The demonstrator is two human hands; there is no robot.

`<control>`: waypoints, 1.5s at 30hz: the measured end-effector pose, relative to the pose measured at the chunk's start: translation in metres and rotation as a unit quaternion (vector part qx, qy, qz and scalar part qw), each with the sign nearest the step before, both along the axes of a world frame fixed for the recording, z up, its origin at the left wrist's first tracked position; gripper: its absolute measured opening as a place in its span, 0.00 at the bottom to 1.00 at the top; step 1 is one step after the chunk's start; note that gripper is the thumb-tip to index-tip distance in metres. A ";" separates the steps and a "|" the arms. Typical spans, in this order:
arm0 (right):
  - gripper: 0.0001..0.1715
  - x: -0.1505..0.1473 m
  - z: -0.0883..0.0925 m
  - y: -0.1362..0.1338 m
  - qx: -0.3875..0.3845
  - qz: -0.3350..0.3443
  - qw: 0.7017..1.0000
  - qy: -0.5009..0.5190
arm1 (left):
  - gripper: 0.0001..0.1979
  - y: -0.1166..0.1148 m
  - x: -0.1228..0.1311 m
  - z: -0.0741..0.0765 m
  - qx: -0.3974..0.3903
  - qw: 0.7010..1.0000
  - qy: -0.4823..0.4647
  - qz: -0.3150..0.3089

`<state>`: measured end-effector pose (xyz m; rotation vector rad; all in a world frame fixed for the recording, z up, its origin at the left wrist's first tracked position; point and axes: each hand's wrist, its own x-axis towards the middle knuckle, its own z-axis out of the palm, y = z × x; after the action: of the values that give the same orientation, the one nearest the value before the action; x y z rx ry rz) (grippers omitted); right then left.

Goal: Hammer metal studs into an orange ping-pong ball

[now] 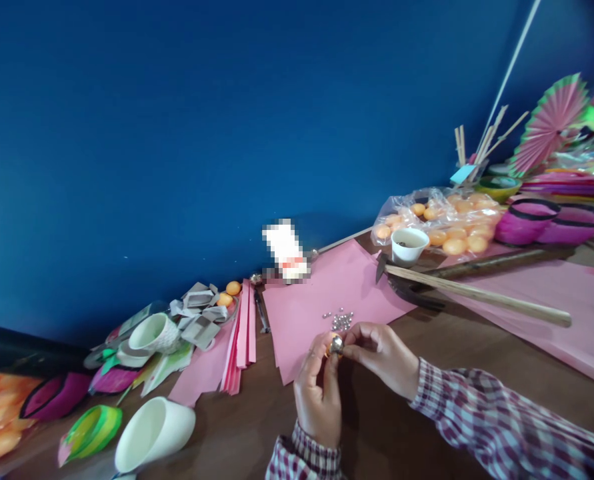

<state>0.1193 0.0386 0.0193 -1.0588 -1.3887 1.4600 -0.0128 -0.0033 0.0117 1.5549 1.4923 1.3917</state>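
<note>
Between the fingertips of my left hand is a small shiny metallic ball, with a bit of orange showing beside it. My right hand is closed in a pinch against the ball's right side. Whatever those fingertips hold is too small to make out. Just beyond both hands, several small silvery beads lie loose on a pink paper sheet.
A hammer lies at right, behind my right forearm. Near it stand a white cup and a plastic bag of orange balls. Folded pink strips, grey pieces and a white cup lying tilted are at left.
</note>
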 end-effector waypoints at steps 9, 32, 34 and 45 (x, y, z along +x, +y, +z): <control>0.08 -0.003 -0.002 -0.002 0.053 0.005 0.998 0.024 | 0.17 0.007 -0.004 -0.012 -0.070 0.979 -0.189 -0.020; 0.15 -0.002 -0.004 -0.013 0.386 -0.041 0.904 -0.178 | 0.19 0.004 0.000 -0.006 -0.052 0.954 -0.290 -0.045; 0.14 -0.002 -0.003 -0.013 0.405 -0.042 0.894 -0.185 | 0.19 0.004 0.000 -0.005 -0.051 0.953 -0.294 -0.046; 0.16 0.060 0.037 0.002 0.432 -0.144 0.750 -0.480 | 0.28 0.008 -0.004 -0.002 -0.061 0.925 -0.376 -0.012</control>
<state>0.1792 0.0407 0.0563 -1.3035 -2.1261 -0.1728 -0.0172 0.0043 0.0094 0.7958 1.0419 1.5904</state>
